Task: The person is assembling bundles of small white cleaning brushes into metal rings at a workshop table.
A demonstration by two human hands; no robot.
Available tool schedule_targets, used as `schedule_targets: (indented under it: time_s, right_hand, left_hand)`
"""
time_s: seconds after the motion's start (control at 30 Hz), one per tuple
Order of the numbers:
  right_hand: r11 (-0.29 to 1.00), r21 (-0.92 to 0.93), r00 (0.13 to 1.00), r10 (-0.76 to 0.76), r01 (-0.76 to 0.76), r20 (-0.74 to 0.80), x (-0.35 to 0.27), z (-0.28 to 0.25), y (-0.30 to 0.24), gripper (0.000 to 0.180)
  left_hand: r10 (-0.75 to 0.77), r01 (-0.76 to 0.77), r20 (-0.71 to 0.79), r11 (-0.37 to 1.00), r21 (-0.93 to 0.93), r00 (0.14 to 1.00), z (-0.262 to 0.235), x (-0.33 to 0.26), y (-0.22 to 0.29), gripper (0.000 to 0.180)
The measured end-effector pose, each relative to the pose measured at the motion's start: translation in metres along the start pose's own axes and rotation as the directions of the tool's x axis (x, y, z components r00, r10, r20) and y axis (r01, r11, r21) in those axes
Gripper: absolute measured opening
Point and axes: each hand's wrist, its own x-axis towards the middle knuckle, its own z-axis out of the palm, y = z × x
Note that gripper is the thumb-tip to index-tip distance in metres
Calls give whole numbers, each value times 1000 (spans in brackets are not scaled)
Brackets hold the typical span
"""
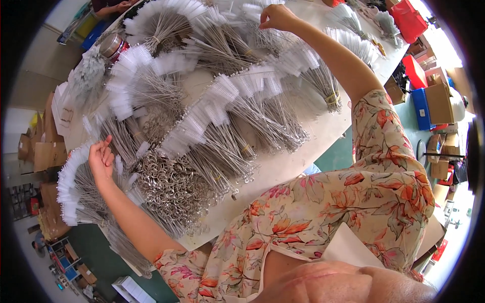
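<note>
Bundles of thin bottle brushes with white bristle heads and twisted-wire handles cover the table. My left hand is over the left side, beside a fanned brush bundle; its fingers are half curled and apart, with nothing visible in them. Stretched to the far side, my right hand has its fingers bent down and pinched together above other brushes. Whatever lies between those fingertips is too small to make out. A heap of shiny metal rings lies between my left forearm and the nearer brush bundles.
A jar stands among the brushes at the far left. Another person's hand shows at the far edge. Red bags, a blue box and cardboard boxes are off to the right. More cardboard boxes stand left.
</note>
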Motion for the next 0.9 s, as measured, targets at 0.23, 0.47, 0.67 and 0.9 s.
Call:
schedule_targets:
  time_s: [0.23,0.47,0.67,0.9]
  right_hand:
    - [993,-1,980,118,-119,-160,1,20,8,25]
    - [936,220,914,327,-276,-242,-10,-13,-23,21]
    - [968,-246,703,-210,51,-680,7,-38,-42,17]
    - [969,-221,907,-189,110,-376,91,22,-1,25]
  left_hand:
    - [101,88,452,922,-378,886,-6,-35,7,13]
    - [165,-106,197,954,-280,966,19,-75,5,21]
    - [217,-213,71,975,-69,973,60,-148,-9,35]
    - [203,-185,99,968,-168,974,75,-214,-58,26]
